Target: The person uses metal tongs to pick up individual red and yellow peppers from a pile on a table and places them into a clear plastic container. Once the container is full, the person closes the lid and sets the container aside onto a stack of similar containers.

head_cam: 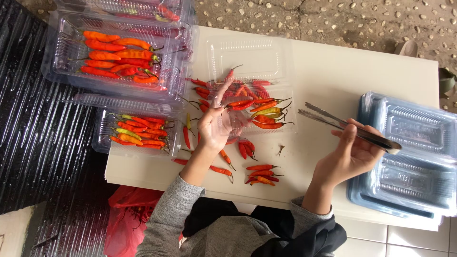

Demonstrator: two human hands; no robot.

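My left hand (218, 121) rests palm up over an open clear plastic clamshell box (247, 59), its fingers apart and touching red chili peppers (241, 105) heaped in the box's lower half. My right hand (350, 154) grips metal tongs (333, 122) that point left toward the box, their tips slightly apart and empty. Loose red and orange chilies (261, 173) lie scattered on the white table (328, 71) between my arms.
Several filled clamshell boxes of chilies (119, 57) are stacked at the table's left. A stack of empty clear boxes (409, 152) sits at the right edge. A red plastic bag (124, 219) lies below the table. Pebbled floor lies beyond.
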